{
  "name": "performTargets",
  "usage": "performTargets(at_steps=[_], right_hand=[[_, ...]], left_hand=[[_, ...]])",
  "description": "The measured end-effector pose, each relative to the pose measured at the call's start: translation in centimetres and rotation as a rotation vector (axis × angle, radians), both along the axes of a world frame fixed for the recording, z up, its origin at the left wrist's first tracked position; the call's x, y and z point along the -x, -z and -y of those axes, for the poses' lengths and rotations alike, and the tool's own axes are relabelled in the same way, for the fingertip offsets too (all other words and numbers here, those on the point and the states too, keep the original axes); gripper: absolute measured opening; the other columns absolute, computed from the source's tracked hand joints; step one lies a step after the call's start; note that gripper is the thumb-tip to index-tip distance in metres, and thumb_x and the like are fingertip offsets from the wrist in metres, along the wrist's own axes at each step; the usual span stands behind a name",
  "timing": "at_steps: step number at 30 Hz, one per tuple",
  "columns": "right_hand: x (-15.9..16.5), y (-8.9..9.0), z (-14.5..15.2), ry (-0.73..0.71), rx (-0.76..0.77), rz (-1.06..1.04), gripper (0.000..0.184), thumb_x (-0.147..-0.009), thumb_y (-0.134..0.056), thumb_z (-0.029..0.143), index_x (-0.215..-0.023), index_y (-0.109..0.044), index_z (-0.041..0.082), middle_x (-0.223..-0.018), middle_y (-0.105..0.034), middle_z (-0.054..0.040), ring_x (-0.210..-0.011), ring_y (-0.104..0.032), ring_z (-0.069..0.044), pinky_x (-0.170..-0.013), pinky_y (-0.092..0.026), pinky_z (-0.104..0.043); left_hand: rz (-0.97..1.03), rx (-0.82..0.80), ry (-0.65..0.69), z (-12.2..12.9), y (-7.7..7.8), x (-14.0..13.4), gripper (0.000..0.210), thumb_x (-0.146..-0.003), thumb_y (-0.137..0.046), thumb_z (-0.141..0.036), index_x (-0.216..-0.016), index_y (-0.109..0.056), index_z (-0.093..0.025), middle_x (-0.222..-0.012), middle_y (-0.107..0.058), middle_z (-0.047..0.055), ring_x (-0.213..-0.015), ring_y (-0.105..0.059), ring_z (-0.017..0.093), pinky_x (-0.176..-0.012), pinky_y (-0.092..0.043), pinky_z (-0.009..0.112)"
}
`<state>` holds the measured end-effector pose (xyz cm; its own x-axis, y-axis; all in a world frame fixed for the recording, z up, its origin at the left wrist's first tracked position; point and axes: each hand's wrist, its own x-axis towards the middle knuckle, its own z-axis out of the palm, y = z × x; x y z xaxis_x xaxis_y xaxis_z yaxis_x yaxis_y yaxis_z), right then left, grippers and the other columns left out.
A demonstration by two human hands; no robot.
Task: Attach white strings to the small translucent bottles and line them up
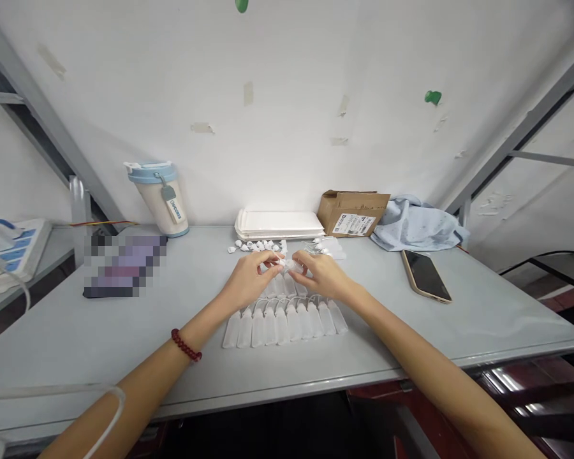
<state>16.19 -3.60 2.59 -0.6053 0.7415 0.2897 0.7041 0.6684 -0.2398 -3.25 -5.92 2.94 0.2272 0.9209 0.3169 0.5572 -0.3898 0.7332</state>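
Observation:
My left hand (254, 278) pinches a small white cap (282, 262) over the middle of the desk. Close beside it, the fingers of my right hand (321, 275) are closed on a translucent plastic bottle (294, 266), its neck end toward the cap. Whether the two parts touch is too small to tell. Below my hands lies a row of translucent squeeze bottles (281, 325) with thin bent spouts. More bottles (280, 287) lie behind that row, partly hidden by my hands. Loose white caps (258, 245) are heaped just beyond my left hand.
Behind the caps are a stack of white trays (280, 223) and a cardboard box (351, 213). A light blue cloth (414, 223) and a phone (425, 275) lie to the right. At left are a tumbler (157, 199), a blurred purple item (124, 268) and a power strip (22, 252).

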Motion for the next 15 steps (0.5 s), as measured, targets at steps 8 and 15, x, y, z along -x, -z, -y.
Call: performTargets(at_steps=[8, 15], right_hand=[[-0.06, 0.08, 0.19, -0.021, -0.077, 0.012, 0.019, -0.089, -0.046, 0.035, -0.088, -0.052, 0.017, -0.071, -0.054, -0.0021, -0.058, -0.044, -0.013, -0.054, -0.024, -0.024], [-0.06, -0.04, 0.06, -0.018, -0.077, 0.028, 0.028, -0.093, -0.04, 0.039, -0.084, -0.052, 0.016, -0.074, -0.053, -0.0037, -0.064, -0.044, -0.014, -0.057, -0.027, -0.024]], left_hand=[[0.037, -0.051, -0.022, 0.34, -0.45, 0.12, 0.025, -0.081, -0.055, -0.035, -0.098, -0.067, -0.021, -0.094, -0.068, 0.003, -0.074, -0.059, 0.015, -0.066, -0.049, 0.027], [-0.004, -0.084, -0.022, 0.26, -0.48, 0.28, 0.022, -0.082, -0.055, -0.033, -0.096, -0.068, -0.022, -0.09, -0.068, 0.002, -0.077, -0.058, 0.015, -0.067, -0.047, 0.026]])
